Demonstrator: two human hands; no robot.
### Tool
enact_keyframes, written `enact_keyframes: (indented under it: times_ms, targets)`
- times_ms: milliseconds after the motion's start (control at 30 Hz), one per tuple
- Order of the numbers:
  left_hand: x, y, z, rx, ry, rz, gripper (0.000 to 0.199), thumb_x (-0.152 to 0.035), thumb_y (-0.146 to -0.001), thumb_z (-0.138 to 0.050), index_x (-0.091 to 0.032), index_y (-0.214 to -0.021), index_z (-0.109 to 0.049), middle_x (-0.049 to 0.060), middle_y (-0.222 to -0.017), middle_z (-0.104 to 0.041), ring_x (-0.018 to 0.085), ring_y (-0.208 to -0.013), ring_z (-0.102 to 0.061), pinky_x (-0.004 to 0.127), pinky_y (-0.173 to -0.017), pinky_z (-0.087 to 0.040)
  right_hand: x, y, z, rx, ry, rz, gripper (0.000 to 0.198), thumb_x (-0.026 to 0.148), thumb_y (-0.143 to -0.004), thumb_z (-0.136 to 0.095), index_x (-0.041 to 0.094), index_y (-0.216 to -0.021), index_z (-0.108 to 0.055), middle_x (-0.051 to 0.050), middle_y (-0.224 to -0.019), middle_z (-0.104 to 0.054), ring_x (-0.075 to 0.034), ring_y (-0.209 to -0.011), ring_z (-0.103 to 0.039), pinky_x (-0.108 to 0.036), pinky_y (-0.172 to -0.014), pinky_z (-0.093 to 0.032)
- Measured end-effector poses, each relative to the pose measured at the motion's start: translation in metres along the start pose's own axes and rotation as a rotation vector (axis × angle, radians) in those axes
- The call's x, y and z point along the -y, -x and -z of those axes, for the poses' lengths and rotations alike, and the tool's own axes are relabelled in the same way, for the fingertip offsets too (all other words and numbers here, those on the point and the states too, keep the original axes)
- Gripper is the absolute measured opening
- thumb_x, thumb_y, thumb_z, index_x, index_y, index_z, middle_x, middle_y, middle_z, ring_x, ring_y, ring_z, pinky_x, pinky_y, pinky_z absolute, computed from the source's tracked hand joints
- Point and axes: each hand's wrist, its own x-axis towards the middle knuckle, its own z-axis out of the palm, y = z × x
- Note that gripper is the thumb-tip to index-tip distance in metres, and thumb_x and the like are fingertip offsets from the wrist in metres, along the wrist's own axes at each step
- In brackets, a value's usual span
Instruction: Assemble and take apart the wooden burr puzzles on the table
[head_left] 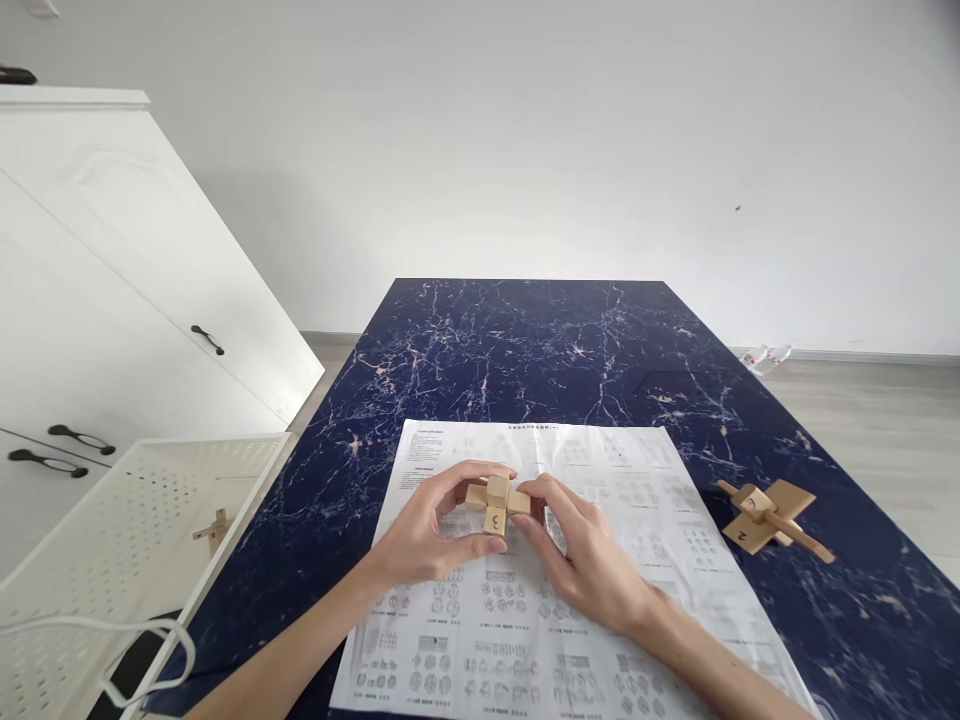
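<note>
A pale wooden interlocking puzzle point(496, 497), cross-shaped with a dark "3" on its front block, sits between my hands above the printed sheet. My left hand point(439, 515) curls round its left side, thumb at the front and fingers behind. From the right, my right hand point(577, 545) pinches the right arm of the puzzle between thumb and forefinger. Under both hands lies a large white instruction sheet point(570, 660) printed with rows of small diagrams. The undersides of the puzzle are hidden.
On the dark blue marbled table point(525, 340), a second wooden puzzle point(772, 515) marked "2" lies to the right. Left of the table, a white perforated basket point(90, 560) holds a small wooden cross point(214, 528) and a white cable point(176, 650). A white cabinet point(135, 270) stands behind it.
</note>
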Motion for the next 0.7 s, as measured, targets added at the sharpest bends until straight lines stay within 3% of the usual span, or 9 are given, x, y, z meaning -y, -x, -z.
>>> enact_keyframes:
  times_ms: [700]
  targets:
    - [-0.0027,0.0006,-0.0058,-0.005,0.005,0.002,0.056,-0.031,-0.091,-0.086,-0.033,-0.141,-0.062,0.007,-0.141,-0.067,0.027,-0.127,-0.066,0.043,-0.11,-0.053,0.0051,0.0018,-0.0018,0.002,-0.101,-0.068,0.012,0.032,-0.113,-0.045,0.025,-0.107,-0.053,-0.001,-0.087,-0.061,-0.017,-0.069,-0.053,-0.03,-0.061,-0.044]
